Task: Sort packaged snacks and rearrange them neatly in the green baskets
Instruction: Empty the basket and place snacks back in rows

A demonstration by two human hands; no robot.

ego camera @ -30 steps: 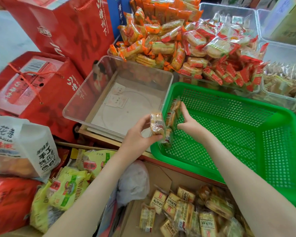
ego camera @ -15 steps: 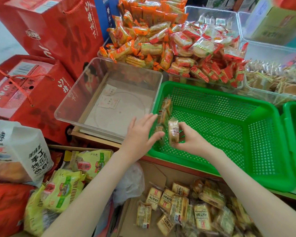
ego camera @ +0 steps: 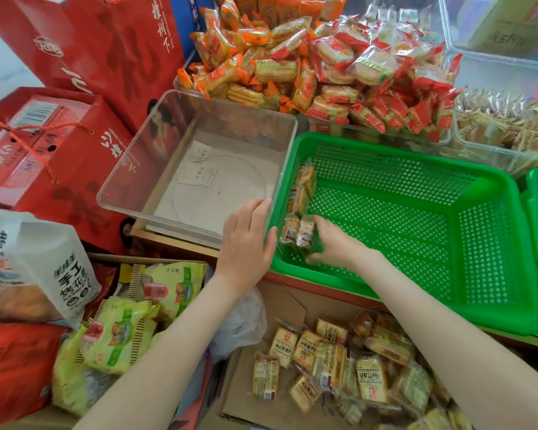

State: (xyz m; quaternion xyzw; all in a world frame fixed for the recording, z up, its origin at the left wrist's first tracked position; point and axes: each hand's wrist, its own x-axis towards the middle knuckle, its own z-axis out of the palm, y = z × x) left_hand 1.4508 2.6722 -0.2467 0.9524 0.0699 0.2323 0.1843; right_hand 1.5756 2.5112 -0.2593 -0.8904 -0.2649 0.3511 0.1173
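Down went my right hand (ego camera: 333,243), fingers (ego camera: 322,223) gripping a snack pack (ego camera: 305,232), standing it in the row (ego camera: 300,193). My left hand (ego camera: 246,240), flat, steadies the green basket (ego camera: 385,156).

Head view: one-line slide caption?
Right hand holds a snack packet in the green basket; left hand rests at its corner.

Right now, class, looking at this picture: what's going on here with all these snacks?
A person is filling a green basket with snacks. Their right hand grips a snack packet inside the basket, standing it on end beside another at the near end of a row of packets along the left wall. The left hand rests flat on the basket's left rim, next to a clear plastic bin. More loose packets of the same kind lie in a cardboard box below.
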